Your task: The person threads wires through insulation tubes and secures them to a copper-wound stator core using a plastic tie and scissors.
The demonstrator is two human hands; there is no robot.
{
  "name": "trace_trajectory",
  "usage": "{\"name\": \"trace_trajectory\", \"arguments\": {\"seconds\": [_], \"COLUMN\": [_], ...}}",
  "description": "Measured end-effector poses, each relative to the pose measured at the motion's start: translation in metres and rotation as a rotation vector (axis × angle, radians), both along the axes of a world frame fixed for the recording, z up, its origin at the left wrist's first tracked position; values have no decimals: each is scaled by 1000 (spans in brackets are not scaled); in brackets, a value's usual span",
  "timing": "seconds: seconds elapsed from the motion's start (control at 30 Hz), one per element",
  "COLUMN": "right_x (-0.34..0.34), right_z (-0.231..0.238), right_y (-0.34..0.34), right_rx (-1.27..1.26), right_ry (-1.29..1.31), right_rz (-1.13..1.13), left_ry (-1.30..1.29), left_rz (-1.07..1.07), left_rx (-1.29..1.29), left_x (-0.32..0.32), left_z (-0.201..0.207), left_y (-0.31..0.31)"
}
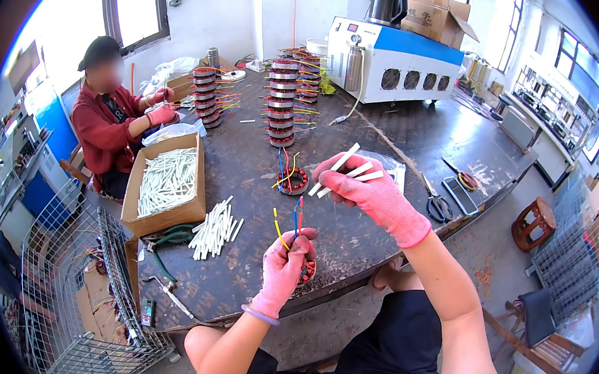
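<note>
My left hand, in a pink glove, pinches the yellow, blue and red lead wires of a small motor stator. That stator is at the near edge of the table, partly hidden by the hand. My right hand, also gloved, is closed on several short white sleeving tubes that fan out from its fingers. It hovers to the right of the wire ends, apart from them. Just beyond, another stator lies on the table with its leads standing up.
Left of my hands lie a heap of loose white tubes and a cardboard box full of them. Stacked stators stand farther back. Scissors and a phone are at right. A co-worker sits far left.
</note>
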State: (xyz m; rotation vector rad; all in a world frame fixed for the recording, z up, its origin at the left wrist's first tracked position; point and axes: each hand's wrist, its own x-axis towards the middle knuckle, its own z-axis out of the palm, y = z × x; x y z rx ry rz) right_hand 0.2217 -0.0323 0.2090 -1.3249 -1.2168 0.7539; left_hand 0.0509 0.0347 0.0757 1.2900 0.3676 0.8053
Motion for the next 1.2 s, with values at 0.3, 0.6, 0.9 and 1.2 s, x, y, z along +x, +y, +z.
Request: {"name": "trace_trajectory", "arguments": {"seconds": [0.3,0.6,0.9,1.2], "right_x": [-12,-11,-17,13], "right_z": [19,13,9,-31], "right_y": [-6,-2,-4,-13], "right_rx": [-26,0,-99,-110], "right_ry": [-131,-216,-345,-101], "right_rz": [-4,-66,-45,-71], "left_ry": [-56,-76,-82,-102], "left_rz": [76,118,113,104], "left_rx": [53,66,100,5], "left_x": [4,6,7,3], "left_z": [-5,-9,-11,-7], "left_y": [-3,-4,-2,-3]}}
